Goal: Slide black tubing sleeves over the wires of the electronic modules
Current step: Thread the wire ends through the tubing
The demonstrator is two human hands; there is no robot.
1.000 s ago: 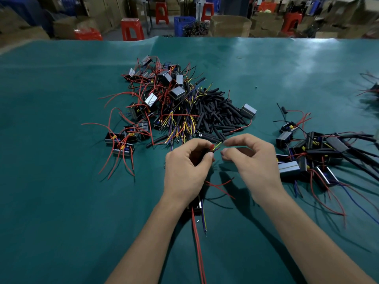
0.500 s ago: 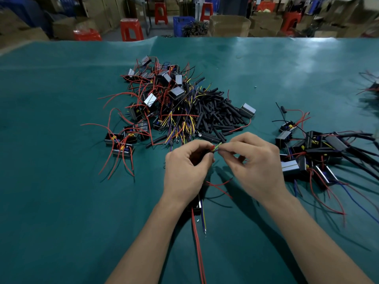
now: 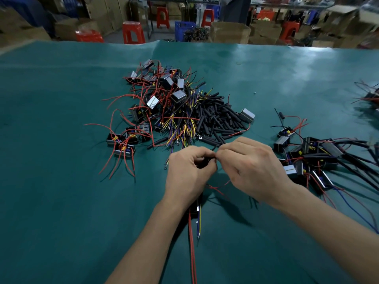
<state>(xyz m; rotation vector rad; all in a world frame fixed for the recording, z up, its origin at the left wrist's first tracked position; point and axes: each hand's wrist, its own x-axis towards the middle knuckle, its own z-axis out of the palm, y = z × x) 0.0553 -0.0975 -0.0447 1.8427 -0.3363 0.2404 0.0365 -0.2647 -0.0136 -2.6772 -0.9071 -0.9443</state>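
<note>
Just in front of the sleeve pile (image 3: pixel 217 119) on the table (image 3: pixel 61 201), the left hand (image 3: pixel 187 174) pinched a black sleeve (image 3: pixel 205 160), its long axis pointing right toward the touching right hand (image 3: pixel 252 169), which pinched the wire ends.

1. The left hand (image 3: pixel 187 173) is curling over a black sleeve (image 3: pixel 202 160), hiding most of it.
2. The right hand (image 3: pixel 249 171) is covering its own fingertips, so what it is pinching is too small to tell.
3. A module (image 3: pixel 194 206) is lying under the left wrist, showing only a sliver.
4. Two red wires (image 3: pixel 192 253) are running off the bottom edge.
5. A bundle (image 3: pixel 371 97) is being cut off by the right edge.
6. Boxes and stools (image 3: pixel 133 32) beyond the tabletop (image 3: pixel 61 201) are looking blurred.
</note>
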